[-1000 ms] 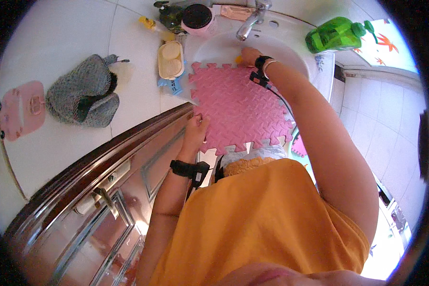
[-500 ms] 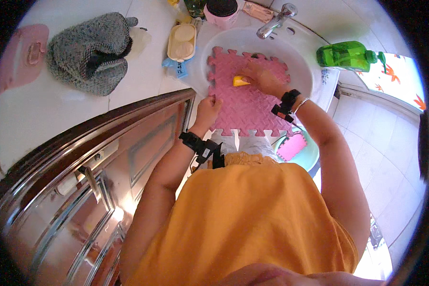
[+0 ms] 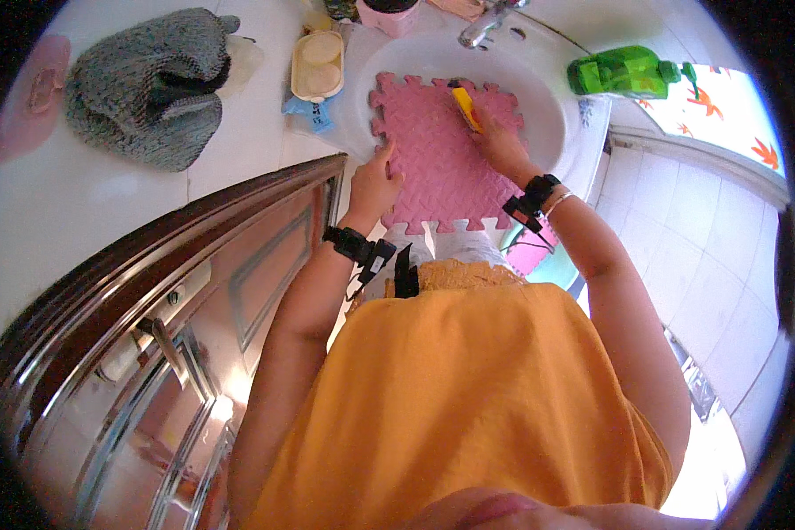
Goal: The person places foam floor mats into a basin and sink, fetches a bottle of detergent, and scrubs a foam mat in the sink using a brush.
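A pink foam puzzle mat (image 3: 442, 168) with a ridged surface and toothed edges lies tilted across the white washbasin (image 3: 552, 115), its near edge reaching past the rim towards my body. My left hand (image 3: 375, 187) grips the mat's left edge, thumb on top, the other fingers partly hidden. Over the mat's right half, my right hand (image 3: 503, 148) is closed around a yellow brush (image 3: 465, 108) with a dark end. The brush points away from me, towards the mat's far edge; its bristles cannot be made out.
A chrome tap (image 3: 490, 25) overhangs the basin's far side. At right lies a green pump bottle (image 3: 623, 72). Left of the basin are a soap dish (image 3: 318, 66), a blue packet (image 3: 309, 115) and a grey cloth (image 3: 146, 88). Below right, a pale green tub (image 3: 561, 265) contains another pink mat.
The brush has turned in my right hand and now points away from me, with more yellow showing. My left hand has slid a little up the mat's edge. The whole view has shifted slightly.
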`<state>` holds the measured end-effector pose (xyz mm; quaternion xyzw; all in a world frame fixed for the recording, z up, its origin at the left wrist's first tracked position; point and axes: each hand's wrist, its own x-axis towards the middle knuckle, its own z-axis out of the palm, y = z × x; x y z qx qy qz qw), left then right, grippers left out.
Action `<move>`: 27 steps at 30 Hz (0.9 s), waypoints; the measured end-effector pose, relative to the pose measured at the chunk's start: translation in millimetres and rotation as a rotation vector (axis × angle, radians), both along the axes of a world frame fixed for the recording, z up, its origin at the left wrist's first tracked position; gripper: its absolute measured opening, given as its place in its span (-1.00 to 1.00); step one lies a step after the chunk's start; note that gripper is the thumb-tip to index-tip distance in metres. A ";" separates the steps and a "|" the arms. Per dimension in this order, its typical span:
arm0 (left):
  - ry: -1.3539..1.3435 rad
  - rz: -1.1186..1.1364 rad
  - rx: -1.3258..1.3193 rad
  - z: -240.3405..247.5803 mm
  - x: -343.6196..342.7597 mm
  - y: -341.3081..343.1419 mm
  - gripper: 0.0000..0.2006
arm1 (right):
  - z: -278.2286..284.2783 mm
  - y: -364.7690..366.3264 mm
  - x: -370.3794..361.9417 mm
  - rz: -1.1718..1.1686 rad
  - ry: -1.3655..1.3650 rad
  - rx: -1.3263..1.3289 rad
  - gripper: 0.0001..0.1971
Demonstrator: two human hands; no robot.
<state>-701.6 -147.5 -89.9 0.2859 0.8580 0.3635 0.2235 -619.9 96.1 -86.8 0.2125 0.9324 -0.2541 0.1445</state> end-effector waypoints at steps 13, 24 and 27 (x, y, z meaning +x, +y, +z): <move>-0.064 0.006 -0.146 -36.3 -4.2 46.7 -0.49 | -22.8 -19.9 1.1 0.182 -0.197 -0.128 -0.54; -0.161 0.011 -0.181 -30.7 -1.1 71.7 -0.55 | -14.2 -17.8 20.0 0.193 -0.168 -0.170 -0.59; -0.170 -0.023 -0.189 -28.8 -1.3 72.6 -0.55 | -9.6 12.8 28.6 0.196 -0.220 -0.210 -0.52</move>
